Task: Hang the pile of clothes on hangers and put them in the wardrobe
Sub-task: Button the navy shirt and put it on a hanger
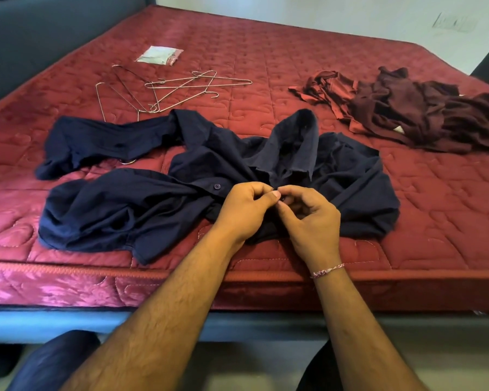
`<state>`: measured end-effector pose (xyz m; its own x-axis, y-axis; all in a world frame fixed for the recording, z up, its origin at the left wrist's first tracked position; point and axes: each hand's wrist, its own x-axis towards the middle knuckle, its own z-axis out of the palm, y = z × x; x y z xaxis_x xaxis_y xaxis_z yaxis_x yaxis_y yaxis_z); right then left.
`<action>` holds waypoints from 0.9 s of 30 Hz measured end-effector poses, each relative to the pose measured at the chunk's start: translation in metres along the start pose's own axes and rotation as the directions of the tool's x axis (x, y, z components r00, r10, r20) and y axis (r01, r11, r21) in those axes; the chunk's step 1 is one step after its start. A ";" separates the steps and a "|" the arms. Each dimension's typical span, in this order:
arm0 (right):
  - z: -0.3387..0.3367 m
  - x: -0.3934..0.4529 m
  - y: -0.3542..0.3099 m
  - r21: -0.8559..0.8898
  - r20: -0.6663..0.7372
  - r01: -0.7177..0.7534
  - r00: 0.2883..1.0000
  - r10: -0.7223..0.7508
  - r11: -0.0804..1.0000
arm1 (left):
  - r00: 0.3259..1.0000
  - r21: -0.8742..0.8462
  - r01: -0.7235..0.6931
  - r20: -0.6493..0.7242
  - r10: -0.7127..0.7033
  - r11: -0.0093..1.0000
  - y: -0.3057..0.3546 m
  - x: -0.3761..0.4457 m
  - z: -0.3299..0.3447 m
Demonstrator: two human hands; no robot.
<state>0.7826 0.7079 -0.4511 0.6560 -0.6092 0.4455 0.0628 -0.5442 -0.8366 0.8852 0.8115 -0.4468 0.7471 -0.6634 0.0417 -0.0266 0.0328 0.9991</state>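
A navy blue shirt [141,204] lies spread and crumpled on the red mattress [266,52], collar raised toward the far side. My left hand [246,213] and my right hand [308,221] meet at the shirt's front placket just below the collar, and both pinch the fabric there with fingers curled. One dark button shows just left of my left hand. A bit of a metal hanger peeks out from under the shirt's left sleeve. Several wire hangers [164,88] lie tangled beyond the shirt. A pile of maroon clothes [401,108] sits at the right.
A small clear plastic packet [160,55] lies near the far left of the mattress. The mattress front edge and blue bed frame [68,320] run just below my forearms. A dark headboard stands at the left, and a white wall rises behind the bed.
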 end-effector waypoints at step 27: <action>-0.010 0.005 -0.008 0.217 0.074 -0.194 0.981 0.182 0.957 | 0.974 0.332 -0.110 -0.150 0.168 0.937 0.002 -0.008 0.005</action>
<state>0.7778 0.7039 -0.4390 0.7102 -0.6537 0.2613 0.0960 -0.2778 -0.9558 0.8757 0.8136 -0.4449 0.8230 -0.5288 0.2072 -0.3277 -0.1442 0.9337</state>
